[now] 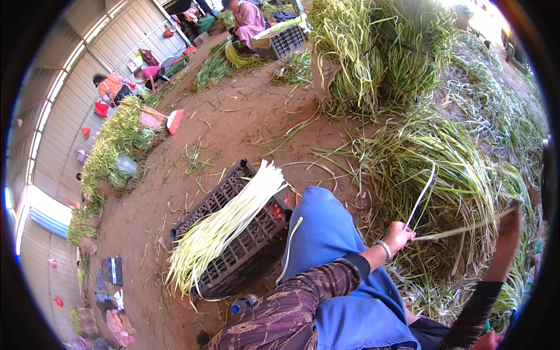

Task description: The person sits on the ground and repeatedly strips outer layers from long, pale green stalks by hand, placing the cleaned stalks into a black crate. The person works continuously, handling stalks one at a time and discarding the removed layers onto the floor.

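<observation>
My left hand (396,238), a bracelet at its wrist, pinches a thin pale stalk (422,197) that looks like a blanched garlic chive. From its fingertips a pale leaf strip (459,229) stretches across to my right hand (509,236), which is motion-blurred and grips the strip's far end. Beneath and beyond both hands lies a big heap of green and yellowish leafy stalks (437,157). To the left of my knee, a neat bundle of pale stalks (236,218) rests on top of a black plastic crate (249,256). One loose stalk (291,245) lies on my blue apron (323,223).
A plastic bottle with a blue cap (244,303) lies beside the crate. Tall leafy bundles (380,52) stand ahead, with more bundles (113,148) along the left. A broom (174,121) leans there. Several people, including one in a checked top (249,22), work farther off.
</observation>
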Demonstrator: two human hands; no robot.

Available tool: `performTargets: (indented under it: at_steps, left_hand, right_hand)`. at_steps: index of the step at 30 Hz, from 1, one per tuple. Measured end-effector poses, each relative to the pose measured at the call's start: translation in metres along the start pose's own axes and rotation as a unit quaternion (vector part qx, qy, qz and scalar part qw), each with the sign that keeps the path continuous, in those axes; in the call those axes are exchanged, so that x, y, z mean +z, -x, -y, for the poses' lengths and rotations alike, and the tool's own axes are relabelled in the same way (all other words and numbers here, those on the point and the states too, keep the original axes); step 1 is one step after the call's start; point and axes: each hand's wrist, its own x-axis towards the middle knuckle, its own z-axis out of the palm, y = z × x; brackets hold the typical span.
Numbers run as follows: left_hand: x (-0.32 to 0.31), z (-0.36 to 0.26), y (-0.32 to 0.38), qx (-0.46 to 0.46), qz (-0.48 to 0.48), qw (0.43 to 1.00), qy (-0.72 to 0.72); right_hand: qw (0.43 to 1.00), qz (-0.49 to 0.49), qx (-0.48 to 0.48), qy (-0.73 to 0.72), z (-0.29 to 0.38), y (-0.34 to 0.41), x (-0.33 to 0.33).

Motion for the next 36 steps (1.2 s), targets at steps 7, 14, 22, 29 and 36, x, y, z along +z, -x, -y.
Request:
performTargets:
  at_steps: [7,14,22,29,36]
  left_hand:
    - [-0.038,0.037,-0.008,0.212,-0.036,0.807,-0.550]
    - [0.006,0.017,0.033,-0.049,0.056,0.996,-0.049]
    - [0.011,-0.002,0.096,-0.245,0.247,0.934,0.079]
    - [0.019,0.007,0.117,-0.255,0.237,0.936,0.053]
    - [0.010,-0.044,0.104,-0.279,0.204,0.885,0.310]
  right_hand:
    - [0.989,-0.080,-0.125,0.018,0.090,-0.043,-0.046]
    - [0.990,-0.031,0.136,0.017,-0.066,0.062,0.037]
    - [0.940,-0.194,0.277,-0.044,-0.190,0.125,0.061]
    - [0.943,-0.230,0.231,-0.070,-0.199,0.114,0.037]
    - [0.707,-0.075,-0.126,0.692,-0.174,0.113,0.010]
